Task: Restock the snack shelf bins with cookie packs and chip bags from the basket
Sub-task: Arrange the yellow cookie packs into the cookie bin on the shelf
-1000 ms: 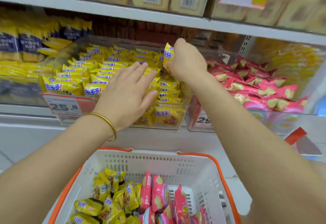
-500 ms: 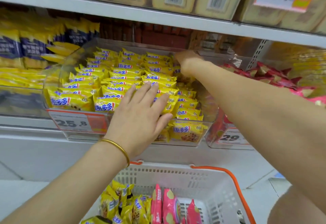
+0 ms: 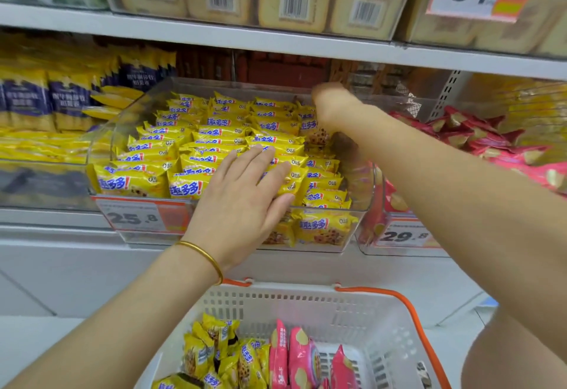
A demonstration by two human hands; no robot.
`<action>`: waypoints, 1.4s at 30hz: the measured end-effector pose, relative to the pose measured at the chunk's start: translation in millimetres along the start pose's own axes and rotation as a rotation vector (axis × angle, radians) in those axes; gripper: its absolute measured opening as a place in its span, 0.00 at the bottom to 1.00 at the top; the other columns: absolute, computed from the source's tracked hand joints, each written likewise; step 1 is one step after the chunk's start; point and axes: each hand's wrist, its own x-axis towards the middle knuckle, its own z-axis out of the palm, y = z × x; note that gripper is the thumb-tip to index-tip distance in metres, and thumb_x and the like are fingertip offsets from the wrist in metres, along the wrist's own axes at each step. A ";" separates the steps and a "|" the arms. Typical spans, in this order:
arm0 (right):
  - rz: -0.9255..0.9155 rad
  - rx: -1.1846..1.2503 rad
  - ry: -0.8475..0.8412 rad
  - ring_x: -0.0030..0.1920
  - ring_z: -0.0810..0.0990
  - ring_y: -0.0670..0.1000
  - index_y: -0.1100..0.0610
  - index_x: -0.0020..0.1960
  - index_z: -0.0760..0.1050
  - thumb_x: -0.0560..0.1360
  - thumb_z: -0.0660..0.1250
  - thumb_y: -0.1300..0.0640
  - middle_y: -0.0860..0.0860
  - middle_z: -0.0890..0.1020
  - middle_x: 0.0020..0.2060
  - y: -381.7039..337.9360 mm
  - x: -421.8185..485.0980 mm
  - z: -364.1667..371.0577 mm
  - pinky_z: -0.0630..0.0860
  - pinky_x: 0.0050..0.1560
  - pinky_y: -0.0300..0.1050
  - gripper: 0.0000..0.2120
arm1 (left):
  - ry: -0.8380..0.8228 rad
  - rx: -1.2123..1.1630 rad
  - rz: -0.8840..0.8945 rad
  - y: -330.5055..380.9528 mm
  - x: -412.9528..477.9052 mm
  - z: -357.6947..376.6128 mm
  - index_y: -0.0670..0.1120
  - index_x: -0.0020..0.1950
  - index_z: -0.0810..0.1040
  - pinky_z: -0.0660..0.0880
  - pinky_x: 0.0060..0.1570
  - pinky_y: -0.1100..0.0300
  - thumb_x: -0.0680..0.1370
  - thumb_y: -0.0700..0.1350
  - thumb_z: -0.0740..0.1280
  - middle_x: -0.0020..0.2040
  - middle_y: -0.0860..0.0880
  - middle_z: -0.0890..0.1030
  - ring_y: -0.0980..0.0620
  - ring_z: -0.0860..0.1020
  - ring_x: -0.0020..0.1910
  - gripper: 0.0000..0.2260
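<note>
Left hand: fingers straight, flat on yellow cookie packs.
Right hand: deep in the clear bin (fingers hidden, grip cannot be told).

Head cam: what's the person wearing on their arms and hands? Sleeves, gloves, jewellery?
No sleeves or gloves in view. The left hand has a thin, plain gold-coloured bangle at the wrist and no rings that show. The right hand is motion-blurred; no watch or band shows at its wrist.
</note>
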 end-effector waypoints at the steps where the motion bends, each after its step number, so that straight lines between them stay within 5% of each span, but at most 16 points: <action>1: -0.018 0.051 0.063 0.55 0.77 0.60 0.64 0.54 0.73 0.74 0.60 0.71 0.58 0.75 0.48 0.5 -13.9 -9.5 0.71 0.48 0.46 0.11 | 0.040 -0.008 0.017 1.7 -2.4 -3.6 0.45 0.65 0.75 0.60 0.68 0.46 0.79 0.55 0.51 0.67 0.43 0.74 0.41 0.69 0.68 0.23; 4: -0.086 0.256 0.195 0.52 0.79 0.55 0.61 0.55 0.76 0.73 0.59 0.72 0.57 0.79 0.52 0.0 -82.1 -31.3 0.76 0.51 0.45 0.15 | 0.183 -0.002 0.070 12.4 -17.2 -17.5 0.43 0.60 0.78 0.65 0.60 0.47 0.78 0.51 0.56 0.63 0.43 0.76 0.41 0.72 0.62 0.18; 7: -0.172 0.602 0.017 0.31 0.81 0.43 0.58 0.50 0.78 0.74 0.60 0.71 0.53 0.82 0.40 -6.2 -160.5 -35.6 0.76 0.29 0.36 0.13 | 0.173 0.009 0.100 21.6 -40.7 -30.4 0.43 0.54 0.78 0.70 0.50 0.46 0.76 0.47 0.58 0.57 0.44 0.78 0.40 0.73 0.54 0.14; 9: -0.240 0.664 -0.197 0.30 0.82 0.47 0.58 0.48 0.77 0.74 0.61 0.71 0.57 0.82 0.36 -16.2 -184.3 -10.0 0.76 0.24 0.39 0.11 | 0.056 0.028 0.120 21.8 -60.6 -30.0 0.41 0.50 0.78 0.73 0.45 0.44 0.75 0.45 0.58 0.53 0.42 0.78 0.39 0.74 0.50 0.13; 13: -0.213 0.547 -0.678 0.37 0.83 0.56 0.61 0.49 0.74 0.76 0.60 0.70 0.61 0.81 0.42 -52.2 -191.7 100.0 0.80 0.30 0.46 0.08 | -0.285 0.050 0.085 12.8 -105.6 -8.7 0.41 0.46 0.80 0.76 0.41 0.44 0.73 0.49 0.54 0.49 0.41 0.78 0.39 0.75 0.45 0.17; 16: -0.247 0.423 -0.848 0.41 0.82 0.55 0.62 0.56 0.76 0.76 0.62 0.66 0.60 0.82 0.50 -77.8 -203.3 191.0 0.78 0.39 0.46 0.10 | -0.525 0.114 0.087 3.8 -132.8 5.1 0.43 0.42 0.81 0.79 0.36 0.47 0.70 0.52 0.53 0.46 0.43 0.80 0.40 0.78 0.43 0.20; 19: -0.216 0.423 -0.871 0.45 0.78 0.55 0.65 0.59 0.75 0.77 0.64 0.59 0.57 0.79 0.51 -97.5 -220.6 258.5 0.75 0.43 0.47 0.13 | -0.595 0.131 0.055 -2.9 -144.7 9.5 0.44 0.43 0.82 0.79 0.36 0.51 0.70 0.54 0.50 0.47 0.44 0.81 0.42 0.79 0.45 0.23; 22: -0.020 0.577 -0.919 0.43 0.75 0.56 0.62 0.48 0.72 0.78 0.63 0.55 0.56 0.74 0.42 -121.3 -234.7 305.3 0.74 0.39 0.47 0.09 | -0.616 0.113 0.002 -4.9 -147.6 11.6 0.46 0.57 0.79 0.75 0.52 0.48 0.73 0.57 0.45 0.59 0.46 0.77 0.44 0.72 0.59 0.29; 25: 0.072 0.564 -0.905 0.53 0.76 0.58 0.59 0.44 0.69 0.79 0.61 0.51 0.58 0.76 0.48 -141.7 -246.8 340.0 0.71 0.48 0.47 0.12 | -0.717 0.202 -0.009 -10.0 -145.6 15.5 0.49 0.66 0.70 0.68 0.62 0.51 0.80 0.55 0.51 0.67 0.50 0.69 0.49 0.64 0.66 0.19; 28: 0.160 0.574 -0.833 0.46 0.76 0.56 0.57 0.37 0.67 0.77 0.65 0.48 0.55 0.75 0.41 -146.5 -247.6 350.9 0.70 0.43 0.45 0.17 | -0.737 0.215 -0.001 -15.2 -140.8 19.0 0.50 0.67 0.69 0.68 0.62 0.52 0.80 0.54 0.53 0.67 0.50 0.68 0.49 0.64 0.66 0.18; 33: 0.155 0.626 -0.856 0.32 0.70 0.52 0.56 0.32 0.64 0.74 0.70 0.51 0.52 0.69 0.29 -147.3 -241.3 351.4 0.68 0.38 0.45 0.19 | -0.752 0.222 0.013 -17.2 -128.2 27.4 0.50 0.67 0.69 0.69 0.60 0.52 0.80 0.54 0.54 0.64 0.49 0.69 0.48 0.65 0.65 0.17; 39: 0.163 0.670 -0.837 0.43 0.75 0.51 0.56 0.31 0.66 0.70 0.73 0.62 0.53 0.74 0.35 -131.1 -229.1 327.8 0.73 0.44 0.43 0.17 | -0.772 0.192 -0.021 -9.2 -112.0 25.3 0.48 0.67 0.69 0.70 0.60 0.51 0.81 0.51 0.55 0.64 0.47 0.70 0.47 0.67 0.64 0.17; 42: 0.086 0.733 -0.789 0.34 0.74 0.45 0.55 0.31 0.68 0.70 0.73 0.66 0.50 0.75 0.32 -92.8 -216.3 282.1 0.72 0.34 0.34 0.16 | -0.817 0.146 -0.068 -7.3 -110.9 24.7 0.48 0.68 0.69 0.69 0.61 0.51 0.80 0.51 0.57 0.65 0.46 0.70 0.46 0.67 0.65 0.17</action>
